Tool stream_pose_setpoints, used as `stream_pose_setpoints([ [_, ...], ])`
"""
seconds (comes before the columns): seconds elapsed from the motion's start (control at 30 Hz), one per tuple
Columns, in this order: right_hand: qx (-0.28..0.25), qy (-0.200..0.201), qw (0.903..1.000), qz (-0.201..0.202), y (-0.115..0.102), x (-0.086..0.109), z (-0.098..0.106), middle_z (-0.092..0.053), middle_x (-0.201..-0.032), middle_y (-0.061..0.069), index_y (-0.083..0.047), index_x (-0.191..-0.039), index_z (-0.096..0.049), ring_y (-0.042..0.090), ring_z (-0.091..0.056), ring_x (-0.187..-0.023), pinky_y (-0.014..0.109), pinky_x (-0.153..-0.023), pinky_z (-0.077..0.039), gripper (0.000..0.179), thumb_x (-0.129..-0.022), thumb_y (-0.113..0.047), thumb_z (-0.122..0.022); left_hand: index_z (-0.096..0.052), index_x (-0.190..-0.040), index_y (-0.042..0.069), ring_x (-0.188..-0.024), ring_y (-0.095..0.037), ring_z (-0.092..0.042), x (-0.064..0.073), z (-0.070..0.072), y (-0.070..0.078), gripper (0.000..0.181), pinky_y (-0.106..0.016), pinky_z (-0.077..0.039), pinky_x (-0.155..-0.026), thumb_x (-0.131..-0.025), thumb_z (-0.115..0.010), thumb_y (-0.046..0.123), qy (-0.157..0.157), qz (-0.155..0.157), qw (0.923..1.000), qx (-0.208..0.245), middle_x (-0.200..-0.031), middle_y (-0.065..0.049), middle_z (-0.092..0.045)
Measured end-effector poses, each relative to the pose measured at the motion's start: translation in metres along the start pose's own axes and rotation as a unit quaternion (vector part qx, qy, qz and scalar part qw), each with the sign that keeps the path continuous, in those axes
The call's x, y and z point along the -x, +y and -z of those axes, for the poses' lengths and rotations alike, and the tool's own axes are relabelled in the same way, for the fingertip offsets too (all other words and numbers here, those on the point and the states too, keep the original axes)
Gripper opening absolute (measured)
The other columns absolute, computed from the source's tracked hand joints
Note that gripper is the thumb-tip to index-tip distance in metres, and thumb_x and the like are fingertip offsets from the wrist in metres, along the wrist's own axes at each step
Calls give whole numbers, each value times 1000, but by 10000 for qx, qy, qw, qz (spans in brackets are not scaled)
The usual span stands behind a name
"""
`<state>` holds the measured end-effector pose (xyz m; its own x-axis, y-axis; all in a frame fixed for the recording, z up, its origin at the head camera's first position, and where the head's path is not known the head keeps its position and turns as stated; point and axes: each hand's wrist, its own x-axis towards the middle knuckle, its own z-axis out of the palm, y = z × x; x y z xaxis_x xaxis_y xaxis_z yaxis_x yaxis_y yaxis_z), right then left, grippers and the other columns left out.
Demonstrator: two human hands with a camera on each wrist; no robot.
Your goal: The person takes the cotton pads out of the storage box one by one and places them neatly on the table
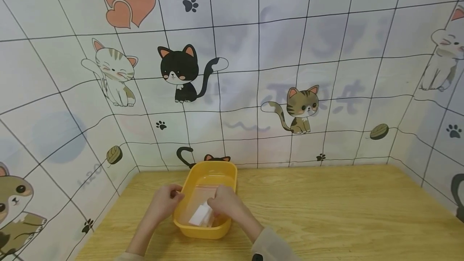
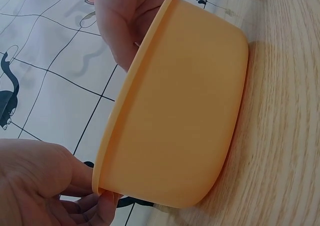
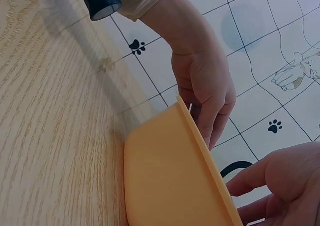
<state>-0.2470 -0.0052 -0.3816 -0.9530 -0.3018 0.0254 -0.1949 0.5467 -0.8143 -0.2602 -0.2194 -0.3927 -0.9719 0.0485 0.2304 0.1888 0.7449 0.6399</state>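
Observation:
A yellow plastic tub stands on the wooden table, its long side running away from me. My left hand grips the rim on its left side; in the left wrist view the fingers curl under that rim. Inside lies a clear zip bag with a reddish seal strip at its far end. White packet-like pieces lie over the bag's near part. My right hand reaches into the tub from the right, fingers curled, thumb and forefinger pinching at the white pieces' upper corner. Its other fingertips are hidden.
The wood-grain table stretches to the right of the tub. A white cloth backdrop with cats and grid lines rises behind, close to the tub's far end, and along both sides.

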Motion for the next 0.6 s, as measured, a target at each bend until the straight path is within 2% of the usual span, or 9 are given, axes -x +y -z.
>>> stream_pose_setpoints([
  [0.13, 12, 24, 9999, -119, -1, 0, 0, -41, -42, -3, -13, -51, -37, 27, -67, -52, 19, -39, -27, 46, -89, -4, -61, -71, -103, -8, -70, -16, -54, 0, 0, 1, 16, -29, -47, -59, -90, -68, -1, -18, 13, 10000, 26, -79, -5, -62],
  [0.3, 42, 22, 9998, -178, -3, 2, -1, -57, -49, 11, -11, -52, -39, 30, -67, -52, 19, -39, -27, 43, -88, -3, -61, -71, -104, -8, -69, -16, -52, 1, 1, 1, 16, -29, -45, -58, -90, -67, 0, -29, 20, 10000, 25, -78, -4, -60],
  [0.47, 71, -18, 9994, -347, -4, 0, -2, -60, -52, 14, -9, -53, -43, 28, -65, -49, 19, -39, -29, 41, -89, -4, -61, -71, -104, -8, -68, -16, -52, 1, 0, 1, 16, -29, -45, -57, -91, -67, 0, -33, -22, 10000, 28, -77, -4, -60],
  [0.6, 101, 51, 9993, -364, -4, -2, -6, -61, -52, 12, -8, -54, -46, 20, -58, -44, 20, -40, -28, 39, -89, -6, -62, -72, -103, -7, -68, -16, -52, 1, 0, 0, 15, -29, -45, -57, -91, -67, 0, -7, -27, 10000, 17, -77, -3, -60],
])
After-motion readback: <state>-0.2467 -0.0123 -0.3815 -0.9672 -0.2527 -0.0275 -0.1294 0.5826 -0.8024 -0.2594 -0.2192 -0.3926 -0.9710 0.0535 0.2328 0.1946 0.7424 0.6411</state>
